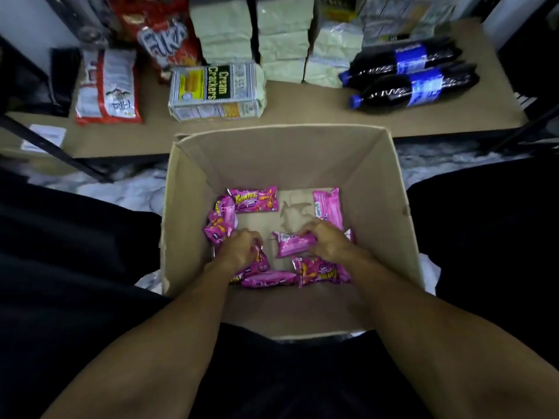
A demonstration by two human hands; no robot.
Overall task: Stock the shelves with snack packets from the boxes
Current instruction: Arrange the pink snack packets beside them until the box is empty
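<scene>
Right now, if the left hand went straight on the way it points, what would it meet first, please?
The left hand already grips a pink packet; past that it points toward the bare floor of the cardboard box, so it would probably meet that floor first, though depth is unclear.

"Cream Crackers" stands out in pale letters on a dark green band across the cracker pack (216,92) lying on the shelf board (302,116). Behind it, a red snack bag (165,40) carries a large logo that appears to read "Takis". The yellow brand name on a pink snack packet (253,199) in the cardboard box (378,207) is too blurred to spell out. So are the blue labels on two dark bottles (387,92).
</scene>
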